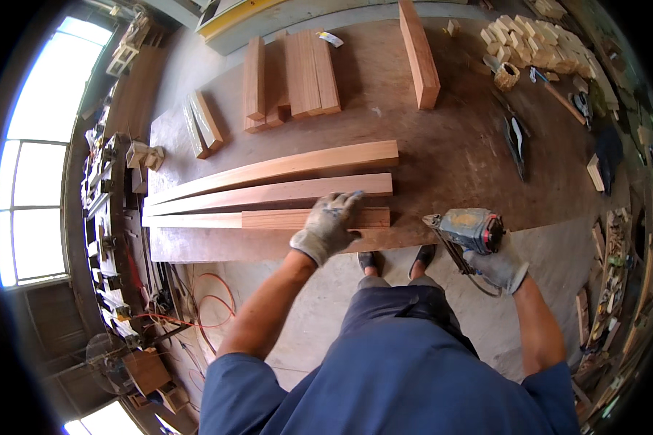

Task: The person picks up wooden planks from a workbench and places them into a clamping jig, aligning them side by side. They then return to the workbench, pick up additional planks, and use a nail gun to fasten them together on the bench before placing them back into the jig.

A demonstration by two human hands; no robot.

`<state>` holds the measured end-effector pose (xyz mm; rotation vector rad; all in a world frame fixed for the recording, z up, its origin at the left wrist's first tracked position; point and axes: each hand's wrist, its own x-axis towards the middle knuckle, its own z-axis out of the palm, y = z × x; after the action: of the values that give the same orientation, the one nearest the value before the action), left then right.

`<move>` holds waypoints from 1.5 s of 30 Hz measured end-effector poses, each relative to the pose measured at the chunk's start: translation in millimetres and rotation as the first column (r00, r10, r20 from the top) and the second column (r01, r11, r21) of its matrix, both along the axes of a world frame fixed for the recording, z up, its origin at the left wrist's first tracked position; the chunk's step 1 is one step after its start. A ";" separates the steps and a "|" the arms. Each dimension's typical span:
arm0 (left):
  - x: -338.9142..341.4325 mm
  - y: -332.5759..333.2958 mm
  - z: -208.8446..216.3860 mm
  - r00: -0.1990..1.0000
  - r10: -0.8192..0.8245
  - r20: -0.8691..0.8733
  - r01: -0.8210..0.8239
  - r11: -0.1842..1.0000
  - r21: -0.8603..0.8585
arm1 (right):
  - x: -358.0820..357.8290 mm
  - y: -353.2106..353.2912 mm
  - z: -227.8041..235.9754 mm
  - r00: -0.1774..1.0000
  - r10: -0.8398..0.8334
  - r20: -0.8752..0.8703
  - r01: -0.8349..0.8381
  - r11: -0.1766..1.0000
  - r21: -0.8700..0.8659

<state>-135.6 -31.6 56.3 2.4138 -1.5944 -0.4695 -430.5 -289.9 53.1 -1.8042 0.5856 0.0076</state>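
My left hand [325,226], in a worn work glove, reaches over the near pair of long boards with its fingers stretched out and holding nothing. Whether it touches the wood I cannot tell. Under it runs the nearest board [276,219], pale at its left part and redder at the right. Behind it lie a middle long board [283,191] and a far one [283,165], fanning apart toward the right. My gloved right hand [502,268] grips a grey nail gun [470,228] at the table's front edge, its nose toward the left.
Thick wooden blocks [312,72] and a standing plank [419,58] occupy the table's [457,159] back. Two short pieces [204,123] lie at left. Pliers-like tools [515,141], a hammer [559,98] and stacked small blocks [537,43] are at right. An orange hose [228,297] loops on the floor.
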 end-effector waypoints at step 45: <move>-56.3 -75.4 -50.3 0.986 0.079 -0.147 -0.098 0.987 -0.127 | 197.1 42.0 187.5 0.946 0.211 -0.248 -0.256 0.952 -0.166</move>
<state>-191.9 -106.9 6.0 2.2856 -1.4071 -0.4898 -233.4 -248.0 240.6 -2.0739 0.5432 0.3342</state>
